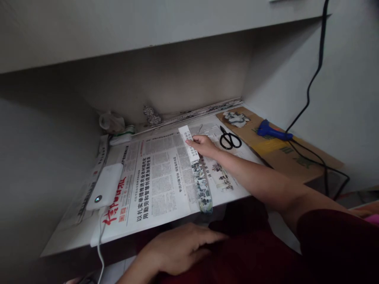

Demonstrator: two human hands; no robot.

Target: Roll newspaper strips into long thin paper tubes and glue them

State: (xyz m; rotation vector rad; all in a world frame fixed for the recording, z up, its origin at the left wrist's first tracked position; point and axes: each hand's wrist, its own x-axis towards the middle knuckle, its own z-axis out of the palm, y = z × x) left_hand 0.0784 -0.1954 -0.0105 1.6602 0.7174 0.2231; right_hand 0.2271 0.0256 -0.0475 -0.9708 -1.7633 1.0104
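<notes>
My right hand (203, 145) pinches a long strip of newspaper (200, 183) near its far, white end, thumb on top. The strip's printed length runs toward me and its near end hangs at the desk edge. Beneath it lies a spread newspaper sheet (160, 177) with large red characters. My left hand (183, 246) is below the desk edge over the dark red clothing, fingers stretched out and holding nothing. Black-handled scissors (230, 139) lie just right of my right hand, apart from it.
A blue glue gun (274, 131) with a black cord rests on cardboard (284, 156) at right, near crumpled paper (236, 118). A white power bank (106, 187) with a cable lies left. Thin paper rods (195, 115), a plastic bag (111, 122) and a speckled object (152, 115) sit at the back.
</notes>
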